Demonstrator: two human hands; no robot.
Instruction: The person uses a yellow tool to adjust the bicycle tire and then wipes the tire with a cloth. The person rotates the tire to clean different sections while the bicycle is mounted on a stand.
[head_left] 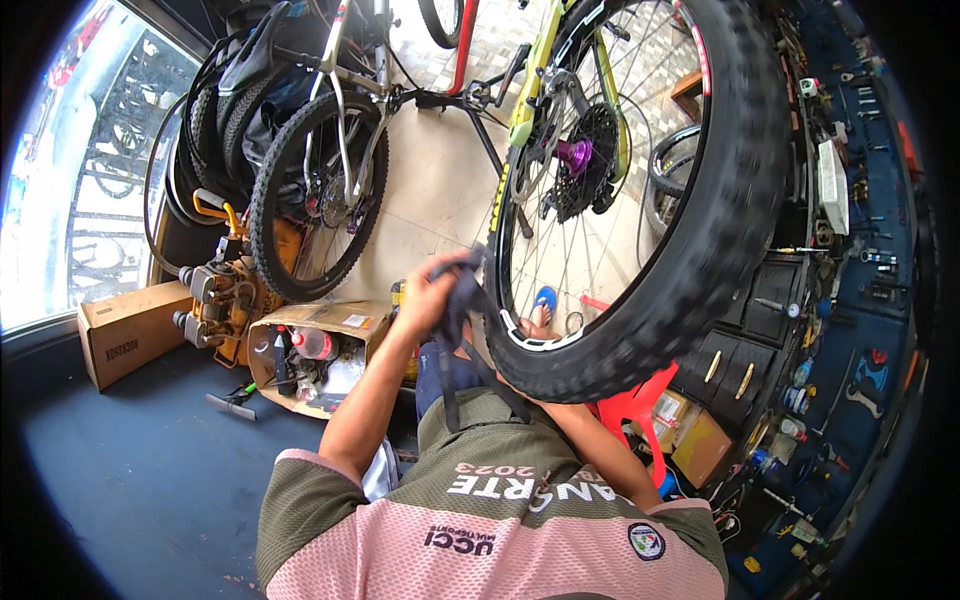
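A dark cloth (462,300) is bunched in my left hand (428,298), whose fingers are closed around it. Its strap-like ends hang down toward my shirt. The cloth is close beside the left edge of a large knobby bicycle tyre (735,220); whether it touches the rubber I cannot tell. This wheel sits in a yellow-green bike frame (530,95), with a purple hub (574,156) and a black cassette (592,150). My right forearm (597,440) reaches up behind the lower part of the tyre, which hides my right hand and its fingers.
Another bike's rear wheel (262,200) stands at the left, near an orange machine (235,270). Below are an open cardboard box (375,318) of bottles and a closed carton (130,330). A red plastic stool (640,405) is behind the tyre; tools hang on a blue board (870,330) at right.
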